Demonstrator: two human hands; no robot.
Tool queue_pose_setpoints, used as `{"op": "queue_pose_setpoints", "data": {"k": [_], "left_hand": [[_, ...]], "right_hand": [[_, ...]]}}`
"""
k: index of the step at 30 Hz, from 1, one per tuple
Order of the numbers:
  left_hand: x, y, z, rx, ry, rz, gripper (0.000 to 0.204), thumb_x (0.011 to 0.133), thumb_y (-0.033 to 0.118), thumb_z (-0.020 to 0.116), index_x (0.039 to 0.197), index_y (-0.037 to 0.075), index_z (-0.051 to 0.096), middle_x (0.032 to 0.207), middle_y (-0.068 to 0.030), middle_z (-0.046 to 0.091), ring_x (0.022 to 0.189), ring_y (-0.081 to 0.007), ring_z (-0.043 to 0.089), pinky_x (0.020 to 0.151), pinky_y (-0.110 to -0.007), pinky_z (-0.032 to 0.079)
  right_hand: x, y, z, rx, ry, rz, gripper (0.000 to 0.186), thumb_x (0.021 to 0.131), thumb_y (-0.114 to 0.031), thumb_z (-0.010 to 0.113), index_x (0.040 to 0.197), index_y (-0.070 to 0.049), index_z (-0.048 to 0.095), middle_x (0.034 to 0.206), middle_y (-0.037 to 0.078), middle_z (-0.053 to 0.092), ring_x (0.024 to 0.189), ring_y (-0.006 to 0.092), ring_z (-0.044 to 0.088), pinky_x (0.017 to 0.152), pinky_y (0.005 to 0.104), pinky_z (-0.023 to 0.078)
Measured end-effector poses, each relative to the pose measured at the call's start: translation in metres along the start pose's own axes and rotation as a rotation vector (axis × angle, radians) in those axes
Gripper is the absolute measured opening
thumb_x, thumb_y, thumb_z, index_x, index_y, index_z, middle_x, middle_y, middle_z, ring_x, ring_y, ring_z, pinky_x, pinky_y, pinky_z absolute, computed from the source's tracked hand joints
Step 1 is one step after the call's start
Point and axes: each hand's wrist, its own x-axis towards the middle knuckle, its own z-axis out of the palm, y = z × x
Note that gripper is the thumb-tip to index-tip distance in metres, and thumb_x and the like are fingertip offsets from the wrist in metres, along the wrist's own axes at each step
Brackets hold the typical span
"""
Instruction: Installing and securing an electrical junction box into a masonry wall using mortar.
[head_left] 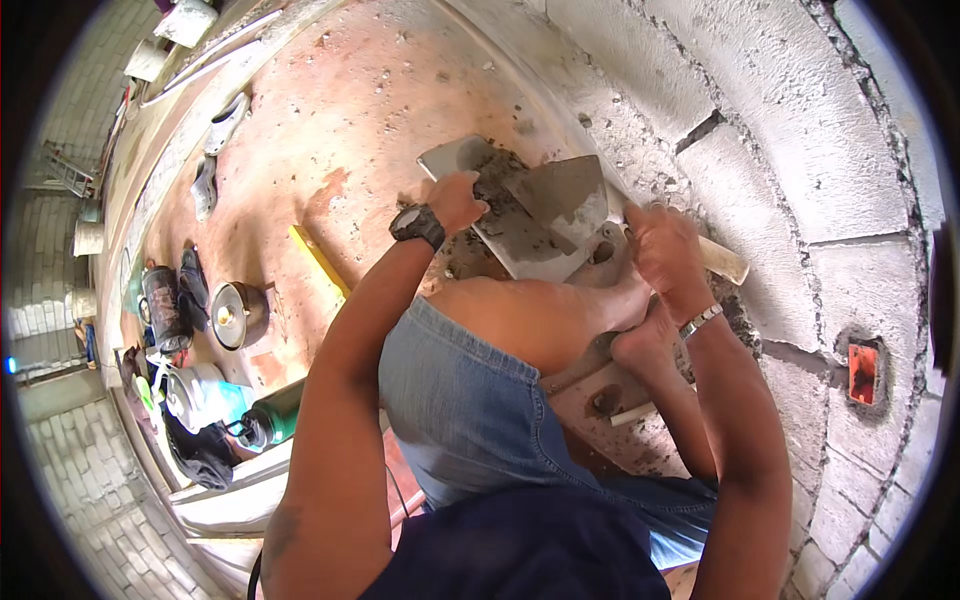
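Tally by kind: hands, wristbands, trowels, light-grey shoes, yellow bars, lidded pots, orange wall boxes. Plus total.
Hands: 2 (left hand, right hand)
Wristbands: 2 (black watch, metal band)
Trowel: 1
Light-grey shoes: 2 (upper shoe, lower shoe)
Yellow bar: 1
Lidded pot: 1
Orange wall box: 1
Total: 10

From my end of the head camera's feed, I could read no text, label, brand, number or sign anywhere.
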Motion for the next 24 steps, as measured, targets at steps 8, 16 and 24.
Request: {"op": "queue_pose_setpoints", "data": {"k": [8,16,24], "left_hand": [[0.019,-0.003,0.016,-0.068,-0.050,-0.272,0.049,0.070,0.022,0.075,0.109,-0.005,0.063,0.091,-0.0215,0.067,0.089,-0.0344,0.064,0.079,-0.039,0.050],[0.015,0.009,0.006,-0.245,-0.059,-0.222,0.050,0.069,0.023,0.075,0.110,-0.003,0.062,0.096,-0.0218,0.065,0.093,-0.0344,0.062,0.083,-0.039,0.048],[0.040,0.049,0.003,0.065,0.176,0.239,0.043,0.069,0.026,0.076,0.104,0.004,0.064,0.104,-0.0178,0.057,0.106,-0.0367,0.052,0.088,-0.044,0.046]], "right_hand": [[0.010,-0.001,0.028,-0.064,0.017,-0.054,0.013,0.076,-0.010,0.057,0.089,-0.010,0.059,0.072,0.014,0.059,0.073,0.0329,0.061,0.063,0.0424,0.049],[0.000,0.010,0.035,-0.095,-0.065,-0.009,0.014,0.078,-0.015,0.056,0.090,-0.013,0.061,0.077,0.012,0.063,0.075,0.0305,0.064,0.066,0.0404,0.051],[-0.016,0.060,0.007,-0.126,-0.151,0.169,0.014,0.079,-0.021,0.061,0.092,-0.013,0.061,0.076,0.012,0.065,0.074,0.0321,0.065,0.064,0.0401,0.052]]}}
